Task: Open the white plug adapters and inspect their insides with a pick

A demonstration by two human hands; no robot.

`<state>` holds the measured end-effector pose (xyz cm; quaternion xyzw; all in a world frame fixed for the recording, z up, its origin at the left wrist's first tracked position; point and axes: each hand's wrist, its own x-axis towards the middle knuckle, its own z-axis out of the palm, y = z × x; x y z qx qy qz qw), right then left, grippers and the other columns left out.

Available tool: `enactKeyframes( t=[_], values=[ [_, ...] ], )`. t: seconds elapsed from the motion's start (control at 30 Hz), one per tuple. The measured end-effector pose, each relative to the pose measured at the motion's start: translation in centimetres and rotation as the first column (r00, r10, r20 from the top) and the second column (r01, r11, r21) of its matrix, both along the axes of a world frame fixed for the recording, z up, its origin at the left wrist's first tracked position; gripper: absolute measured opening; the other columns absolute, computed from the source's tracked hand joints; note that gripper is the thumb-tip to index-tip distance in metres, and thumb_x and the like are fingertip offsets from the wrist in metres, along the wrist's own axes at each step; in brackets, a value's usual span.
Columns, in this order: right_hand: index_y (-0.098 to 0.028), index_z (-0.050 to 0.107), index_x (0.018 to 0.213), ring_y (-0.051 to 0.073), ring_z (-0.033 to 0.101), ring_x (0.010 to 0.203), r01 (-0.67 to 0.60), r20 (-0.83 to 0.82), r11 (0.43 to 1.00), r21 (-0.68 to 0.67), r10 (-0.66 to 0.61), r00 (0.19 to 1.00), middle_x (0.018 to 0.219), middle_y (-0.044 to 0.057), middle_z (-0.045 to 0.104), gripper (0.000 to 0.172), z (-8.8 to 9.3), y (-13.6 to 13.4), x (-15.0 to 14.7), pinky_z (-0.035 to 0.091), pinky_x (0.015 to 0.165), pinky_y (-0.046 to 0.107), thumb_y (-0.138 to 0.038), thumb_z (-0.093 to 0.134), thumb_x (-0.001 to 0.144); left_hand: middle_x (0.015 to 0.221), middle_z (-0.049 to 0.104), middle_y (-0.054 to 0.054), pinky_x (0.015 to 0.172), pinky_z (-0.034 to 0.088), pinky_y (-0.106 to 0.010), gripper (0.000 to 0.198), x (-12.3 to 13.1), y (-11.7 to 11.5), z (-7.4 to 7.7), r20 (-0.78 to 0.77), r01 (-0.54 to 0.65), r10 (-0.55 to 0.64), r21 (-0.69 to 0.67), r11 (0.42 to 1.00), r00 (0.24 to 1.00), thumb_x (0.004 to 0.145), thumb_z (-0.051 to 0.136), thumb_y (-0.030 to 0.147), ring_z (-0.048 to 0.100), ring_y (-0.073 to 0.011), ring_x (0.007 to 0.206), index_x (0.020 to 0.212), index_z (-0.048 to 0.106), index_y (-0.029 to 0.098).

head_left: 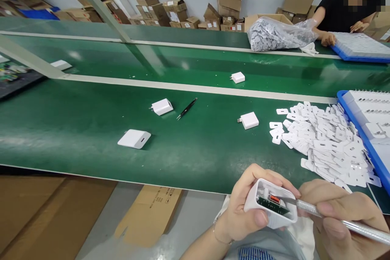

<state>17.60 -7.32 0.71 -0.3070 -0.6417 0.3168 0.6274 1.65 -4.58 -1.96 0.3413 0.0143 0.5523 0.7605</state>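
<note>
My left hand (243, 207) is closed around a white charger housing (254, 200), its open end turned up towards me. Inside the housing I see a green circuit board (272, 206) and an orange USB port (275, 199). A craft knife (309, 208) with a silvery knurled handle is gripped in my right hand (344, 215). Its flat tip reaches into the open end, close beside the port; whether it touches is unclear. To the right, beyond my hands, lies a heap of flat white end plates (326, 140) with slots.
White chargers (250, 120) lie scattered over the green bench (195, 150), with black tweezers (187, 109) among them. A blue tray (359, 130) of white parts borders the heap. Across the bench, a person (335, 12) touches another blue tray (353, 53) near a bag (274, 34) of parts.
</note>
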Motion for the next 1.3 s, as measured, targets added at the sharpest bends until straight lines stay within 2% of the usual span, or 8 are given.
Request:
enactKeyframes(
  t=[0.17, 0.37, 0.57, 0.77, 0.9, 1.03, 1.13, 1.3],
  values=[
    [-0.019, 0.07, 0.113, 0.018, 0.07, 0.067, -0.01, -0.033, 0.997, 0.078, 0.012, 0.999, 0.082, 0.005, 0.074, 0.018, -0.4, 0.6, -0.5, 0.062, 0.058, 0.035, -0.015, 0.064, 0.097, 0.115, 0.077, -0.003, 0.068, 0.06, -0.015, 0.032, -0.1, -0.1, 0.1, 0.001, 0.007, -0.007, -0.005, 1.0, 1.0, 0.091, 0.076, 0.039, 0.075, -0.0096, 0.085, 0.117, 0.066, 0.023],
    [-0.015, 0.068, 0.119, 0.015, 0.07, 0.07, -0.088, -0.11, 0.99, 0.11, 0.101, 0.989, 0.087, 0.005, 0.074, 0.023, -0.5, 1.2, -1.2, 0.062, 0.057, 0.03, -0.01, 0.059, 0.099, 0.117, 0.075, -0.002, 0.069, 0.06, -0.015, 0.031, -0.2, -0.1, 0.1, -0.001, -0.002, 0.002, 0.015, 1.0, 1.0, 0.092, 0.074, 0.038, 0.075, -0.0098, 0.088, 0.119, 0.065, 0.024],
    [-0.02, 0.071, 0.121, 0.016, 0.07, 0.067, -0.08, -0.089, 0.993, 0.084, 0.087, 0.992, 0.086, 0.005, 0.074, 0.024, -0.8, 1.1, -1.3, 0.061, 0.052, 0.029, -0.016, 0.062, 0.099, 0.119, 0.074, -0.002, 0.07, 0.06, -0.016, 0.028, 0.0, 0.0, 0.2, 0.016, -0.013, 0.013, 0.028, 1.0, 1.0, 0.095, 0.071, 0.036, 0.075, -0.0107, 0.091, 0.12, 0.064, 0.025],
    [-0.025, 0.072, 0.115, 0.013, 0.067, 0.063, -0.064, -0.286, 0.998, -0.012, 0.058, 0.957, 0.082, 0.001, 0.073, 0.018, -0.8, 0.9, -2.4, 0.055, 0.043, 0.023, -0.024, 0.059, 0.102, 0.116, 0.074, -0.005, 0.064, 0.059, -0.019, 0.031, 0.1, -0.1, -0.1, -0.031, -0.047, 0.048, 0.032, 0.998, 0.998, 0.093, 0.073, 0.04, 0.075, -0.0133, 0.085, 0.116, 0.062, 0.024],
    [-0.022, 0.072, 0.114, 0.014, 0.066, 0.064, -0.051, -0.239, 0.998, 0.023, 0.055, 0.969, 0.082, 0.002, 0.073, 0.018, -0.7, 1.2, -2.3, 0.058, 0.051, 0.027, -0.021, 0.058, 0.102, 0.112, 0.074, -0.006, 0.059, 0.058, -0.021, 0.034, 0.0, -0.1, -0.2, -0.1, -0.091, 0.096, 0.051, 0.995, 0.99, 0.09, 0.074, 0.045, 0.074, -0.0146, 0.077, 0.113, 0.061, 0.023],
    [-0.02, 0.071, 0.108, 0.014, 0.061, 0.064, 0.004, -0.2, 0.999, 0.051, 0.007, 0.98, 0.079, 0.001, 0.07, 0.014, -0.2, 1.2, -1.8, 0.055, 0.055, 0.03, -0.021, 0.058, 0.102, 0.106, 0.074, -0.006, 0.066, 0.06, -0.026, 0.037, -0.3, 0.3, 0.1, -0.211, -0.179, 0.206, 0.139, 0.974, 0.956, 0.087, 0.075, 0.05, 0.074, -0.0166, 0.08, 0.11, 0.064, 0.023],
    [-0.021, 0.069, 0.102, 0.014, 0.056, 0.059, 0.068, -0.156, 0.998, 0.008, -0.066, 0.986, 0.073, 0.0, 0.065, 0.012, 0.5, 0.4, -1.5, 0.05, 0.055, 0.032, -0.022, 0.057, 0.101, 0.103, 0.074, -0.006, 0.071, 0.06, -0.028, 0.038, -0.5, 0.6, 0.1, -0.254, -0.24, 0.289, 0.208, 0.948, 0.923, 0.084, 0.077, 0.053, 0.073, -0.0189, 0.085, 0.107, 0.068, 0.023],
    [-0.023, 0.069, 0.107, 0.017, 0.057, 0.06, 0.109, -0.025, 0.994, -0.015, -0.109, 0.994, 0.075, 0.003, 0.065, 0.014, 1.4, -1.0, -0.9, 0.049, 0.056, 0.036, -0.021, 0.057, 0.1, 0.103, 0.073, -0.005, 0.077, 0.061, -0.033, 0.04, -0.8, 0.8, -0.4, -0.276, -0.277, 0.354, 0.282, 0.919, 0.893, 0.082, 0.078, 0.057, 0.072, -0.0195, 0.085, 0.109, 0.071, 0.027]
  ],
)
